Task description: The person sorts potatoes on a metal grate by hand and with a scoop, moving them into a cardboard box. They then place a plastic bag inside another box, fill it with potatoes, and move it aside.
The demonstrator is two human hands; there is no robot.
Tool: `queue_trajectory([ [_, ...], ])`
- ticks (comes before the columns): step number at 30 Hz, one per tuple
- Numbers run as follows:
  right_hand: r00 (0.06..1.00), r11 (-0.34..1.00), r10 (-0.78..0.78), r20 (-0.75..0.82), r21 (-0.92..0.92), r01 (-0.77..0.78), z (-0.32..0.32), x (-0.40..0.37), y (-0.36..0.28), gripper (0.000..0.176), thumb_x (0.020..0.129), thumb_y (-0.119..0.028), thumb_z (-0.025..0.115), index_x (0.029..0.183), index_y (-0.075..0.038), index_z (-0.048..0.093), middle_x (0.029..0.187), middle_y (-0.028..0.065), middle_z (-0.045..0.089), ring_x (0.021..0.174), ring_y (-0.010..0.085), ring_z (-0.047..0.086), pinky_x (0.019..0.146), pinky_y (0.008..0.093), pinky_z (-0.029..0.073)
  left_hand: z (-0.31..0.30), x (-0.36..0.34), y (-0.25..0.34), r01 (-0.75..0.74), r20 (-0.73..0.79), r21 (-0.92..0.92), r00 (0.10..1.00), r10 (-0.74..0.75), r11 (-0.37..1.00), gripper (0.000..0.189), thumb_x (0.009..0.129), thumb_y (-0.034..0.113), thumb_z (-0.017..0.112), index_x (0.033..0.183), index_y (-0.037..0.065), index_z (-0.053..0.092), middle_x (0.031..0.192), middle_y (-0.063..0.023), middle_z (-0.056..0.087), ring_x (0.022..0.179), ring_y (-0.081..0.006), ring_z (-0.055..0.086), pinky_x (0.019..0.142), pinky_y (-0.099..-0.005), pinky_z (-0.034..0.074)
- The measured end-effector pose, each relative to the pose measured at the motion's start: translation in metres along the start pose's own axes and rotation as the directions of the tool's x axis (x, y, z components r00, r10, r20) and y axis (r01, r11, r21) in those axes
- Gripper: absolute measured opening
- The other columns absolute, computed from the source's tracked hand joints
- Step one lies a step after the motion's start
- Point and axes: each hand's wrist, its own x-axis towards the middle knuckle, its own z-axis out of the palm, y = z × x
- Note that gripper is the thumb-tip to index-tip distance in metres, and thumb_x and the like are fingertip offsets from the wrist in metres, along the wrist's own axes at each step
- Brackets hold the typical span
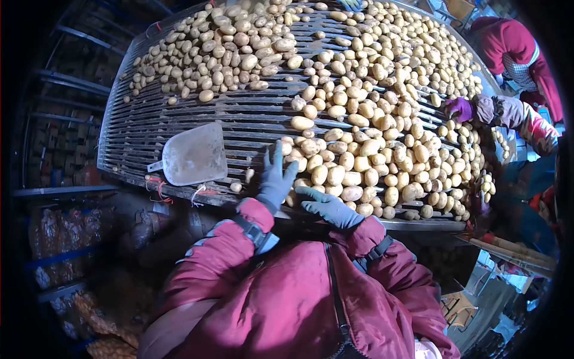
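Note:
Both my hands wear grey gloves and are at the near edge of a slatted sorting table [149,125] heaped with potatoes [365,143]. My left hand [277,178] is open, its fingers pointing up and spread beside the left edge of the near potato heap. To its right, my right hand [330,207] lies palm down with fingers stretched toward the left, right at the nearest potatoes. Left of my left hand, a scoop [194,154] like a metal dustpan rests on the slats. A single small potato [236,187] sits between the scoop and my left hand.
Another potato heap [221,51] covers the table's far left. At the right, a co-worker's purple-gloved hand [459,109] reaches onto the potatoes. A person in a red top [508,45] bends at the far right. Filled net sacks [66,239] stand at lower left.

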Motion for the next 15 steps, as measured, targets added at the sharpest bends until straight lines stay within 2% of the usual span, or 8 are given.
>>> queue_trajectory([
  [1,1.000,0.968,0.001,-0.022,0.252,0.004,-0.003,0.002,0.007,0.070,0.102,-0.026,0.065,0.161,-0.005,0.033,0.155,0.0078,0.048,0.138,0.0149,0.045,0.115,0.0304,0.036,0.007,0.002,0.013,0.037,0.006,-0.004,0.999,-0.037,0.999,0.084,0.095,0.043,0.068,0.164,0.017,0.027,0.156,-0.0340,0.031,0.139,-0.0506,0.043,0.112,-0.0508,0.043],
  [3,0.991,0.987,0.030,-0.127,0.163,-0.009,-0.024,-0.004,0.016,0.072,0.102,-0.026,0.066,0.160,-0.003,0.032,0.156,0.0092,0.047,0.140,0.0169,0.046,0.117,0.0313,0.035,0.022,0.000,0.036,-0.107,0.035,0.012,0.994,0.106,0.994,0.084,0.095,0.042,0.068,0.163,0.015,0.027,0.156,-0.0338,0.031,0.139,-0.0506,0.042,0.113,-0.0513,0.042],
  [5,0.980,0.963,-0.164,-0.115,-0.236,0.134,-0.057,-0.018,0.032,0.070,0.102,-0.021,0.063,0.161,-0.002,0.030,0.152,0.0082,0.051,0.132,0.0173,0.053,0.113,0.0315,0.041,0.039,-0.001,0.056,-0.389,0.086,0.026,0.918,0.386,0.921,0.085,0.096,0.041,0.067,0.163,0.011,0.027,0.156,-0.0334,0.030,0.139,-0.0508,0.041,0.114,-0.0523,0.040],
  [9,0.937,0.944,-0.057,-0.345,0.286,0.163,-0.112,-0.053,0.025,0.062,0.102,-0.020,0.063,0.157,-0.003,0.039,0.140,0.0069,0.059,0.126,0.0183,0.057,0.107,0.0326,0.046,0.075,0.005,0.131,-0.272,0.164,-0.199,0.938,0.305,0.942,0.077,0.094,0.038,0.067,0.160,0.016,0.034,0.158,-0.0274,0.032,0.140,-0.0490,0.040,0.116,-0.0543,0.037],
  [10,0.941,0.912,-0.027,-0.337,0.377,0.162,-0.129,-0.060,0.030,0.043,0.100,-0.015,0.064,0.142,-0.006,0.056,0.117,-0.0016,0.062,0.100,0.0077,0.057,0.085,0.0236,0.049,0.096,0.010,0.143,-0.364,0.117,-0.143,0.917,0.381,0.920,0.076,0.094,0.039,0.066,0.160,0.017,0.035,0.159,-0.0263,0.033,0.141,-0.0490,0.039,0.117,-0.0555,0.035],
  [11,0.853,0.972,-0.131,-0.506,0.106,0.212,-0.144,-0.064,0.034,0.043,0.100,-0.014,0.063,0.142,-0.005,0.055,0.113,-0.0007,0.063,0.095,0.0074,0.057,0.081,0.0216,0.048,0.113,0.018,0.155,-0.454,0.074,-0.087,0.884,0.461,0.887,0.075,0.094,0.040,0.066,0.160,0.018,0.037,0.159,-0.0253,0.033,0.141,-0.0489,0.038,0.118,-0.0568,0.033],
  [13,0.834,0.982,-0.102,-0.543,0.077,0.171,-0.174,-0.085,0.016,0.048,0.100,-0.014,0.064,0.145,-0.004,0.054,0.116,0.0008,0.066,0.099,0.0082,0.060,0.085,0.0232,0.050,0.111,0.039,0.189,-0.268,0.393,-0.205,0.858,0.330,0.941,0.075,0.095,0.044,0.063,0.160,0.021,0.036,0.162,-0.0254,0.029,0.144,-0.0481,0.037,0.120,-0.0558,0.030],
  [15,0.772,0.973,-0.051,-0.634,0.142,0.181,-0.196,-0.101,0.004,0.054,0.100,-0.015,0.066,0.150,-0.002,0.051,0.124,0.0041,0.066,0.105,0.0111,0.063,0.091,0.0259,0.052,0.116,0.039,0.201,-0.382,0.323,-0.262,0.831,0.454,0.886,0.074,0.096,0.048,0.062,0.160,0.022,0.036,0.164,-0.0231,0.028,0.144,-0.0457,0.038,0.119,-0.0526,0.033],
])
